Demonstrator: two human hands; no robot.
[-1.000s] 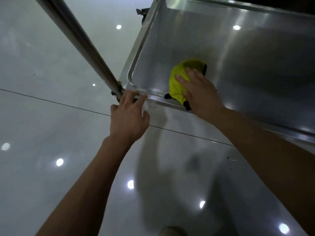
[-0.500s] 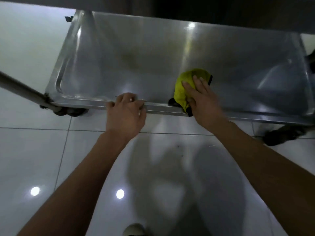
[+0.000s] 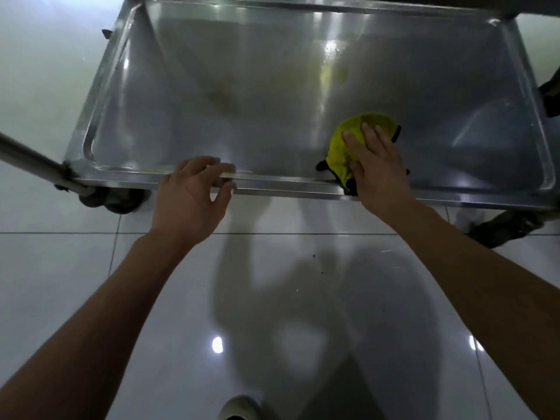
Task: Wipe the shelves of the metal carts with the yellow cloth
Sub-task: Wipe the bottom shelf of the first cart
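The bottom shelf (image 3: 212,95) of a metal cart is a shiny steel tray with a raised rim, seen from above. A bunched yellow cloth (image 3: 342,147) with black edging lies on it by the near rim, right of centre. My right hand (image 3: 378,168) presses flat on the cloth with straight fingers. My left hand (image 3: 194,192) curls its fingers over the shelf's near rim, left of the cloth.
A cart leg tube (image 3: 27,160) runs off to the left from the shelf's near left corner, above a castor (image 3: 112,200). Another castor (image 3: 509,227) sits at the near right. Glossy white floor tiles (image 3: 60,298) lie below, and my shoe tip (image 3: 239,407) shows at the bottom.
The view swung from the shelf's left corner to its full width. My left hand slid right along the near rim. My right hand stays pressed on the cloth near the front edge.
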